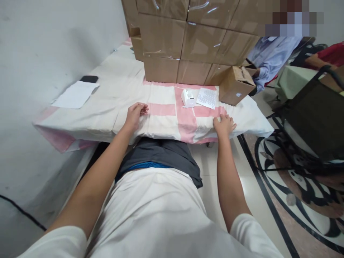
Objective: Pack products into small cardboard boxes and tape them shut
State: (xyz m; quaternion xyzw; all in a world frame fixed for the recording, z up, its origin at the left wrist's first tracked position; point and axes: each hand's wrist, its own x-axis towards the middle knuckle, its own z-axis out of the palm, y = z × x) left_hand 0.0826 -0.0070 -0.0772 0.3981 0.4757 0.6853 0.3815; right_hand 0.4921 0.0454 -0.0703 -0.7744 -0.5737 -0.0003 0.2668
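a person's left hand (pixel 135 114) rests loosely curled, holding nothing, on a pink-and-white cloth (pixel 166 123). the right hand (pixel 224 124) bends its fingers at the cloth's near edge, grip unclear. the cloth stretches left to right under both. a small white box (pixel 188 98) lies beyond, nearer the right hand.

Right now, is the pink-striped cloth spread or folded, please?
Spread: cloth lies flat, near edge draped under left hand and right hand.

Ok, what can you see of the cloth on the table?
The cloth is cream-white fabric with broad pink stripes crossing in a check, wrinkled, draped over the near edge. The left hand rests on it; the right hand lies at its front edge. Cardboard boxes, a paper sheet and a small white device sit on it.
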